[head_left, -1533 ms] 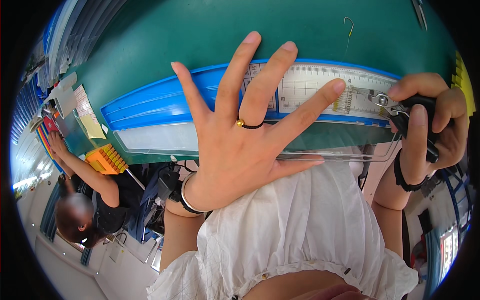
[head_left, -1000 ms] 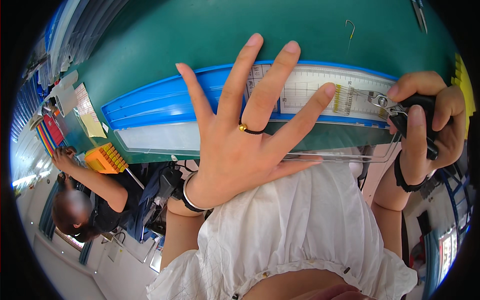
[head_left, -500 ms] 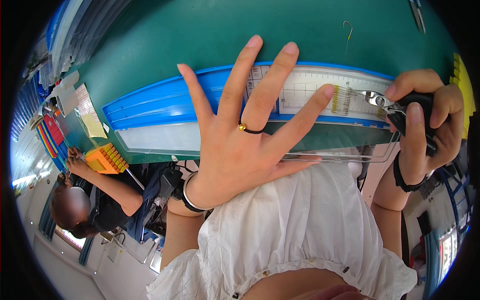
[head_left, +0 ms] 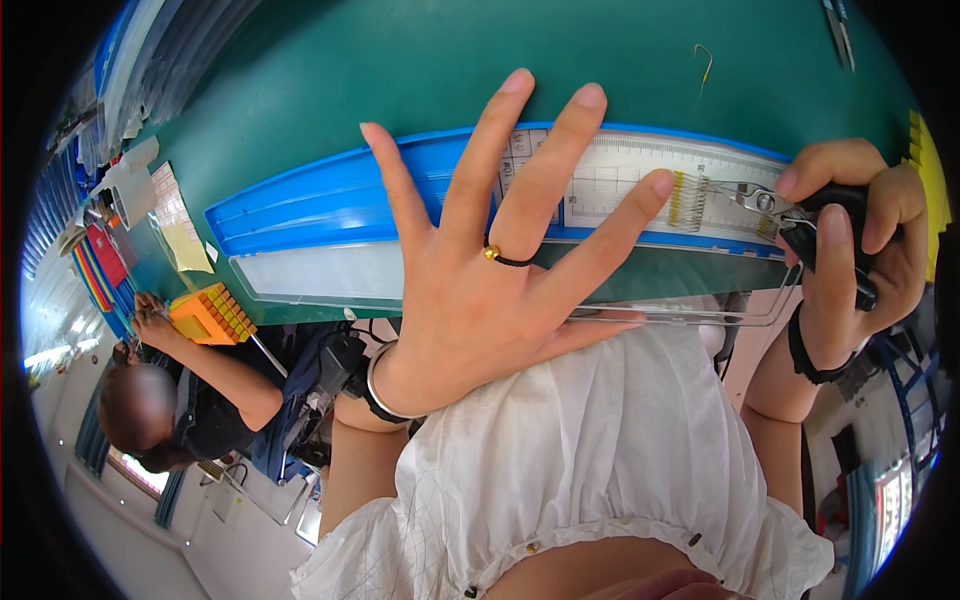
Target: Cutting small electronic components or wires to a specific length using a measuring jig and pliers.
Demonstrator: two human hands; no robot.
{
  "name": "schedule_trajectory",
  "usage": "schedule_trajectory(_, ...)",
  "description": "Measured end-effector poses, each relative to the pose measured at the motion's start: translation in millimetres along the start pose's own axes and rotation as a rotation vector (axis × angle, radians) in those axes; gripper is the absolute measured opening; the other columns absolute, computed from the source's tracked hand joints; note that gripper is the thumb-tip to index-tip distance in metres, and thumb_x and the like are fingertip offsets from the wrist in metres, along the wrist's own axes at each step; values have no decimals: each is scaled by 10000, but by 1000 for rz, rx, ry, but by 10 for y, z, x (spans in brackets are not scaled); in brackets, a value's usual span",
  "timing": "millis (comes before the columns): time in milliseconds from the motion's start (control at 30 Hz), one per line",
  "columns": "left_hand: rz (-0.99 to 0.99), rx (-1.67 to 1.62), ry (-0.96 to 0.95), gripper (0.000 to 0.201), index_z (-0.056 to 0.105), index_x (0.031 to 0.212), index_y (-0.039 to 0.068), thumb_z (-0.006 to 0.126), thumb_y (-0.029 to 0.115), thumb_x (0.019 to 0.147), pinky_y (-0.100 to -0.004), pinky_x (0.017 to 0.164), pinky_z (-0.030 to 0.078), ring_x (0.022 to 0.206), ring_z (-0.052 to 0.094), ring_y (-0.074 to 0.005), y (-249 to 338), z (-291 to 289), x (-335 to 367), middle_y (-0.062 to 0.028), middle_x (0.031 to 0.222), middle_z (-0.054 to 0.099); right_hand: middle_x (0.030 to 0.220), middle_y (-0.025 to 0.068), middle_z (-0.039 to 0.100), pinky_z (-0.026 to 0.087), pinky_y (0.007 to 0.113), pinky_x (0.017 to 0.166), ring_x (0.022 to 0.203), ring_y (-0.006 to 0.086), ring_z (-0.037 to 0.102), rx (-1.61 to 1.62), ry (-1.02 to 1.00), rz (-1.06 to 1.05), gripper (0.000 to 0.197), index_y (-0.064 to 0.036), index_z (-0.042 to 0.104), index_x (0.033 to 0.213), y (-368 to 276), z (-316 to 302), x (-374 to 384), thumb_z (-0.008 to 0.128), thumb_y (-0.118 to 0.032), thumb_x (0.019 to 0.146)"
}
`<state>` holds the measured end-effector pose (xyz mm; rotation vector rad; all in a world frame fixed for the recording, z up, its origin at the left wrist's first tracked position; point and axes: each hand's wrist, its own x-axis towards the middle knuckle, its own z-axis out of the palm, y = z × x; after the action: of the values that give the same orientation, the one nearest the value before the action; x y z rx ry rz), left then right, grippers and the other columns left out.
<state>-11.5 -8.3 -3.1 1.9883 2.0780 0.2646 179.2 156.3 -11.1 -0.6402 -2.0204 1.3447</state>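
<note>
A: How did the left hand (head_left: pixel 470 290) stand?
B: Open, palm down, its fingers spread wide across a long, shallow blue plastic box (head_left: pixel 330 200) with a white ruled scale panel (head_left: pixel 605 165) in its right part. The index fingertip sat at a close-set row of thin, yellow-ended metal pieces (head_left: pixel 690 205) on that panel; I couldn't tell whether it pressed on them.
A: And the right hand (head_left: pixel 865 240)?
B: Its fingers were closed around black-handled silver pliers (head_left: pixel 765 201). The tips pointed left, just beside the row, over the panel's right half. Whether they pinched a piece was too small to tell.
A: Where was the box?
B: On the green tabletop (head_left: pixel 380 70), with its clear, whitish plastic lid (head_left: pixel 315 275) on the wearer's side, partly under the left hand.
A: Anything else nearby?
B: A thin bent hook with a yellow band (head_left: pixel 707 68) lay beyond the box, and a narrow metal tool (head_left: pixel 840 35) lay at the far right. Over to the left, a person in black (head_left: pixel 215 425) had a hand near an orange-yellow block (head_left: pixel 208 318).
</note>
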Motion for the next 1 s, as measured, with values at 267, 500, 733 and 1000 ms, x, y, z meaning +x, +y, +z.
schedule_trajectory(267, -49, -171, -39, 786, 690, 1314, 299, 798, 671, 630, -725, 1149, 73, 1423, 408, -413, 35, -184, 48, -133, 1528, 472, 1019, 283, 611, 492, 214, 554, 719, 149, 553, 109, 32, 50, 199, -69, 349, 940, -13, -37, -69, 538, -12, 917)
schedule_trajectory(500, -53, -164, 252, 380, 712, 1085, 140, 858, 237, 747, -591, 1146, 261, 1215, 587, -323, -93, -45, 199, -83, 1249, 662, 972, 199, 606, 162, 621, 1210, 692, 158, 623, 316, 263, 78, 214, -116, 373, 972, 20, -307, -429, 579, -143, 920)
schedule_trajectory(733, -78, -221, 442, 110, 732, 821, 84, 810, 38, 759, -484, 1033, 408, 984, 659, -274, -24, 3, 340, -41, 947, 714, 905, 151, 632, 29, 592, 1255, 514, 134, 574, 461, 394, 327, 384, -121, 344, 953, -208, 48, -585, 713, -211, 895)
schedule_trajectory(1000, -40, -301, 417, 169, 731, 875, 112, 814, 42, 746, -508, 1044, 389, 1085, 618, -311, 71, -33, 378, -25, 975, 677, 777, 137, 596, 89, 693, 1210, 859, 248, 673, 536, 172, 206, 229, -123, 377, 896, -120, 98, -510, 601, -116, 851)
